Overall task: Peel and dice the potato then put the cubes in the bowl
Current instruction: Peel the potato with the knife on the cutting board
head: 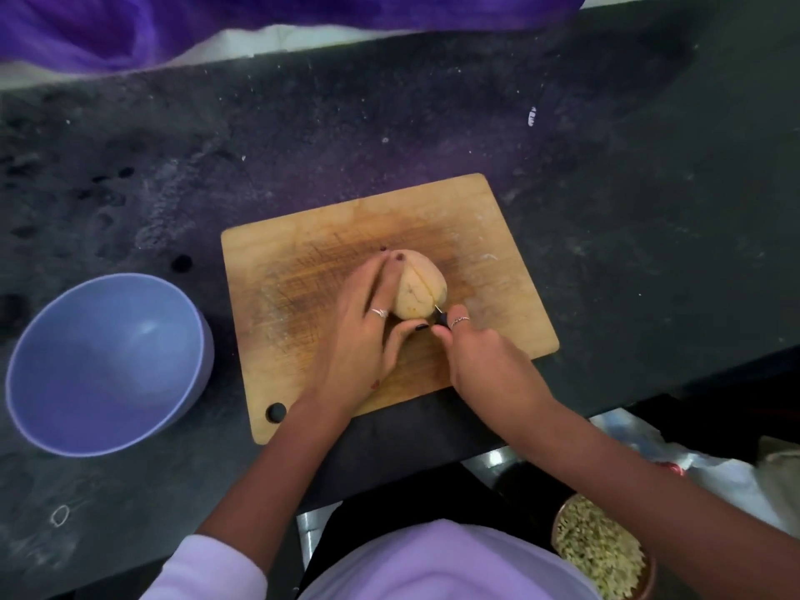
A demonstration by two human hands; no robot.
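pale yellow potato [422, 292], lavender bowl [108, 361], tan board [303, 262] (knife-scored)

Single head cam, wide-angle, looking steeply down and forward, close over the board [346, 236] on the counter [627, 210], hands mid-frame.

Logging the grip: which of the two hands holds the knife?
The right hand, gripping the black knife handle; the left hand only steadies the peeled yellow potato.
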